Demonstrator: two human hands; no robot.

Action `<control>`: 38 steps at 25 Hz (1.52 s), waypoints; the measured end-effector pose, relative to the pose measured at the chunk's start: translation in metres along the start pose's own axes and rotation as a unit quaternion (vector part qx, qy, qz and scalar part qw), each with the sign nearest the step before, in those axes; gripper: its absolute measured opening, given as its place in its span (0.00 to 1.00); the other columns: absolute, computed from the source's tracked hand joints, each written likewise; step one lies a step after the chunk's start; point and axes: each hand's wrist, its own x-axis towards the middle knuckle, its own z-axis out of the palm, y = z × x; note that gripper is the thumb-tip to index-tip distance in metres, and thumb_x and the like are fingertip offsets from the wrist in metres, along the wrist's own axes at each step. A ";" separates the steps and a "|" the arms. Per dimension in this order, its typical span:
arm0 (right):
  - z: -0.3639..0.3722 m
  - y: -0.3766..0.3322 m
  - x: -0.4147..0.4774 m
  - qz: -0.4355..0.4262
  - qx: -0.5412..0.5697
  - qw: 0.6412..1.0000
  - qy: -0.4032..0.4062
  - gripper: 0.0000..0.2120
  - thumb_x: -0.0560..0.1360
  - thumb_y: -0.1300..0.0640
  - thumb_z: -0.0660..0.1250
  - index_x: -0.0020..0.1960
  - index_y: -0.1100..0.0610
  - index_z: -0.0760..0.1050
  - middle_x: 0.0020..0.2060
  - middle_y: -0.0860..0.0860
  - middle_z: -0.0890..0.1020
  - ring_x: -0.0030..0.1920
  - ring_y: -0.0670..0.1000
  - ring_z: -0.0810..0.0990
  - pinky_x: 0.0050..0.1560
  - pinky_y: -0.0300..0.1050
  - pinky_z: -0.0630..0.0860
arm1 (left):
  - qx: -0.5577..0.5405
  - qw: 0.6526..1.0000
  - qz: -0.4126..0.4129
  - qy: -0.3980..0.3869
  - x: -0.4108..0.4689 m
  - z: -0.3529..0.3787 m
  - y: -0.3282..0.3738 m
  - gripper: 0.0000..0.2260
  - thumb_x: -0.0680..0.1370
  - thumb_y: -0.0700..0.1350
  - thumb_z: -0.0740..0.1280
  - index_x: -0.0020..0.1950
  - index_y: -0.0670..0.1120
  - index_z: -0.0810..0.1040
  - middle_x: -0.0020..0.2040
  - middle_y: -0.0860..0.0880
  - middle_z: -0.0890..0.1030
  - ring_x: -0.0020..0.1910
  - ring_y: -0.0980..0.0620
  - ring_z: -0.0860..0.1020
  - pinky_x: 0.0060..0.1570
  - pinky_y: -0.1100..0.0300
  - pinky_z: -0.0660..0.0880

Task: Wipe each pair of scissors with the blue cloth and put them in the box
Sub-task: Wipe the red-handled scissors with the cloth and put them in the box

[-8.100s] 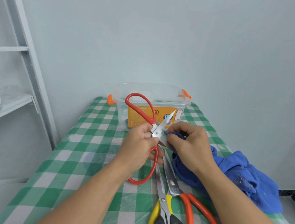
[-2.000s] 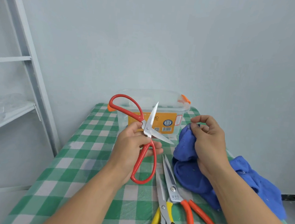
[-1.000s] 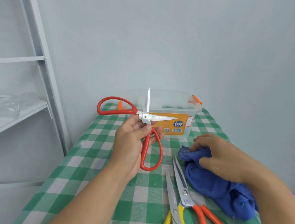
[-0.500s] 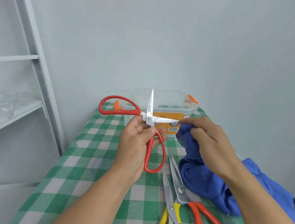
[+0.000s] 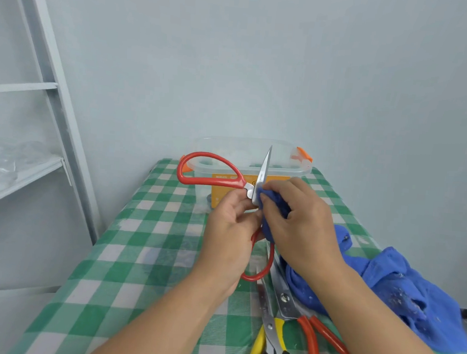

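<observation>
Above table (image 5: 143, 242) — left hand (image 5: 228, 239) grips red scissors (image 5: 213, 175), open.

Single view only, worn at head height, faced forward and tilted down along a table covered in green-and-white checked cloth (image 5: 126, 252). Wide-angle, with edges bowed. Sat close: both forearms entered from the bottom edge, left hand (image 5: 229, 232) and right hand (image 5: 298, 224) near frame centre. Far end of table with clear plastic box (image 5: 284, 160) set mid-frame against pale blue wall (image 5: 263, 67). Grey metal shelving unit (image 5: 40, 64) caught at left margin. No second view to share.
</observation>
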 end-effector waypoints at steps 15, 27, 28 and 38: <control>-0.009 0.017 0.000 -0.037 -0.053 0.998 0.007 0.08 0.78 0.61 0.64 0.51 0.61 0.82 0.43 0.52 0.80 0.45 0.54 0.77 0.46 0.44 0.71 | -0.005 0.999 -0.005 0.050 0.002 -0.008 0.009 0.11 0.81 0.29 0.61 0.59 0.40 0.76 0.53 0.41 0.84 0.51 0.45 0.85 0.53 0.47 0.82; -0.032 0.009 0.000 0.174 0.141 0.972 0.078 0.15 0.75 0.66 0.68 0.44 0.45 0.79 0.39 0.38 0.83 0.41 0.42 0.81 0.42 0.37 0.76 | -0.066 0.994 -0.036 0.077 0.007 -0.012 0.012 0.11 0.80 0.27 0.61 0.57 0.40 0.75 0.49 0.40 0.82 0.48 0.46 0.85 0.47 0.49 0.83; -0.028 0.005 -0.002 0.141 0.148 0.978 0.049 0.15 0.75 0.66 0.68 0.46 0.45 0.80 0.40 0.38 0.84 0.43 0.43 0.82 0.44 0.38 0.77 | -0.059 0.995 -0.032 0.070 0.006 -0.011 0.011 0.10 0.80 0.28 0.61 0.56 0.40 0.75 0.47 0.42 0.82 0.47 0.47 0.85 0.45 0.51 0.83; 0.001 0.008 -0.001 0.010 0.017 1.000 -0.009 0.06 0.75 0.64 0.69 0.46 0.55 0.82 0.39 0.46 0.79 0.40 0.46 0.74 0.39 0.35 0.70 | 0.059 0.998 0.003 0.028 0.006 -0.006 -0.005 0.08 0.81 0.31 0.63 0.60 0.37 0.74 0.52 0.38 0.83 0.47 0.49 0.83 0.44 0.56 0.82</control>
